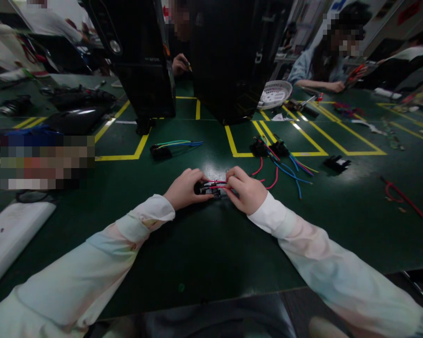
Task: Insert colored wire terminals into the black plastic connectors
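Near the middle of the green table, my left hand (187,188) grips a small black connector part (215,191) between thumb and fingers. My right hand (247,189) pinches red wires (219,187) that run across this part, just right of my left fingers. A loose red wire (275,178) curves beyond my right fingers. Behind my hands lies a black connector (161,151) with green and blue wires. Two more black connectors (278,148) with red, blue and yellow wires lie behind my right hand.
Two tall black cases (148,70) stand at the back of the green table (211,263), marked with yellow tape. A white basket (275,94), a black part (337,163) and a red wire (407,199) are rightward. A white box (16,234) lies left. People sit opposite.
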Demonstrator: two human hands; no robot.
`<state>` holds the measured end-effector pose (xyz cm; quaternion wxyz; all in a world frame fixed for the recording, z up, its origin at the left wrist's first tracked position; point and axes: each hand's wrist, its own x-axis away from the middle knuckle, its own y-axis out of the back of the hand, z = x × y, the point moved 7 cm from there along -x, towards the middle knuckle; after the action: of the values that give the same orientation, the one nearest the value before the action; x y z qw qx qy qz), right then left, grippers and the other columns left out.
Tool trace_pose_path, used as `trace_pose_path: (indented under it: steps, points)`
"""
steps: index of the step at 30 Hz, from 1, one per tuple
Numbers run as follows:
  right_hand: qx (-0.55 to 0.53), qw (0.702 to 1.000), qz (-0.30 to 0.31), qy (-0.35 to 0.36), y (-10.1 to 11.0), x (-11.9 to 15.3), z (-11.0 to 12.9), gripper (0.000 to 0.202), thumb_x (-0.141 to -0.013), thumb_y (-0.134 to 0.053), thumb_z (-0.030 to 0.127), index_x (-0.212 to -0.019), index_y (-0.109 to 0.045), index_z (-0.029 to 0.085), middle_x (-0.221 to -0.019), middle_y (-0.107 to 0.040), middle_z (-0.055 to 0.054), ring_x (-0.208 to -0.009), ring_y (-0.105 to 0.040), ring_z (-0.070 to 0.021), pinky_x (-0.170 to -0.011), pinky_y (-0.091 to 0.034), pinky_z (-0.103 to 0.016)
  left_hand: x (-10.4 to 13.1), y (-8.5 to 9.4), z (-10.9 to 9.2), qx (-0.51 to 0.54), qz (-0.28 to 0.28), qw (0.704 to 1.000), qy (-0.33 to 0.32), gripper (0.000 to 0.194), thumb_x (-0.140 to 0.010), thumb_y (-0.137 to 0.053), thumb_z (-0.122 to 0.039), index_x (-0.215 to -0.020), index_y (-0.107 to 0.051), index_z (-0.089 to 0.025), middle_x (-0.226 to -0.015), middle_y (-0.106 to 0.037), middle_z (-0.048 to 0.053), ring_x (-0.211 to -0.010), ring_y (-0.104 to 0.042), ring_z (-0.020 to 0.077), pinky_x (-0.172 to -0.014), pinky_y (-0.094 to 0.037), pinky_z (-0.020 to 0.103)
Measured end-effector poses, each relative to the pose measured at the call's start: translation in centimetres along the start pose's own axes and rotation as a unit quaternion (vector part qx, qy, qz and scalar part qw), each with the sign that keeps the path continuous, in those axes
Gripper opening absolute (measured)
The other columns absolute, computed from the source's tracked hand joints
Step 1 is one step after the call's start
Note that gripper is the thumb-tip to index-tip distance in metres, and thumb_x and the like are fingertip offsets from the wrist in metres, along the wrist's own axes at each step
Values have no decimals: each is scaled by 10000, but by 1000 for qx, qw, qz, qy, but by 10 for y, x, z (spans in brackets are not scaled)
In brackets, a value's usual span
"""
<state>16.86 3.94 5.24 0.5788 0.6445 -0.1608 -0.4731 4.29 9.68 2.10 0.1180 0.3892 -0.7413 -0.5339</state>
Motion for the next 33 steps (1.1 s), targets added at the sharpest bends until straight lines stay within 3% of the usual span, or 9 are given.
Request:
trace_pose_path:
  steps: [9, 18, 25, 29, 33]
  points:
    - [36, 999, -1, 23, 0, 2, 3, 163, -871, -395, 234, -840, -529, 148, -994, -509, -83, -643, -493, -101, -522, -394, -233, 0, 1, 0, 1, -4, 1000, 0, 372, -685, -622, -510, -833, -540, -179, -827, -544, 38, -785, -473, 206, -661, -388, 313]
    - [-52, 995, -80, 5, 28, -2, -7, 105, -848, -439, 207, -778, -504, 165, -915, -501, -74, -768, -518, -139, -623, -431, -253, 1, 0, 0, -8, -3, 1000, -3, 394, -690, -624, -511, -848, -531, -162, -837, -541, 45, -786, -465, 205, -655, -384, 302]
    - [43, 992, 69, 101, 5, 10, 35, 180, -889, -376, 249, -837, -528, 169, -839, -554, -45, -620, -495, -104, -511, -300, -234, 1, -1, 1, 3, -7, 1000, -6, 351, -691, -636, -469, -856, -553, -170, -865, -562, 40, -807, -478, 202, -695, -390, 309]
    - [77, 980, 163, 89, -13, 21, 56, 121, -860, -420, 226, -828, -530, 191, -741, -575, -9, -553, -483, -112, -470, -204, -274, 2, -2, 3, 11, -4, 1000, 0, 364, -689, -637, -477, -883, -566, -177, -887, -566, 37, -830, -481, 205, -715, -395, 314]
    - [53, 971, 199, 122, -26, 27, 69, 124, -846, -492, 303, -822, -536, 190, -741, -587, -9, -619, -504, -128, -497, -214, -272, 2, -1, 3, 12, -1, 1000, 3, 373, -689, -637, -475, -904, -571, -177, -904, -570, 41, -839, -484, 210, -720, -399, 320]
